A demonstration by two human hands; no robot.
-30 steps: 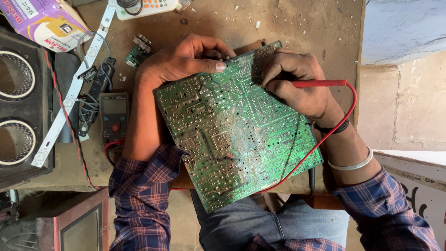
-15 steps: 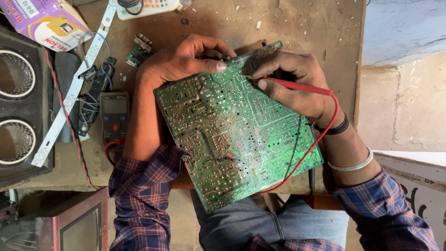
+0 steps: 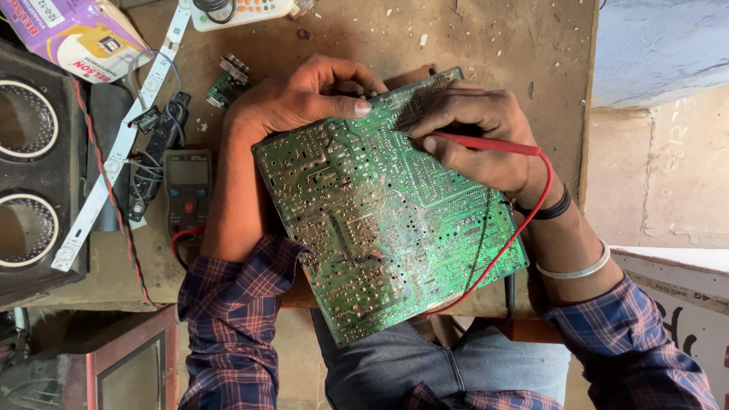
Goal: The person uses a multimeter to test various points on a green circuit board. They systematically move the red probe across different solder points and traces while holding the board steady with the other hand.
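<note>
Gripping a red probe (image 3: 486, 143), right hand (image 3: 478, 133) over circuit board (image 3: 387, 220); left hand (image 3: 304, 99) clasping its edge.

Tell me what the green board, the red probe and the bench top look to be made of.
Green circuit board: rigid laminate, glossy green coating, dotted with shiny solder points.
Red probe in the right hand: smooth moulded plastic, likely.
Bench top: worn brown wood or board, matte, chipped and dusty.

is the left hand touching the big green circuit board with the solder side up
Touching. The head view shows the left hand gripping the green circuit board's top edge, thumb pressed flat on its soldered face.
</note>
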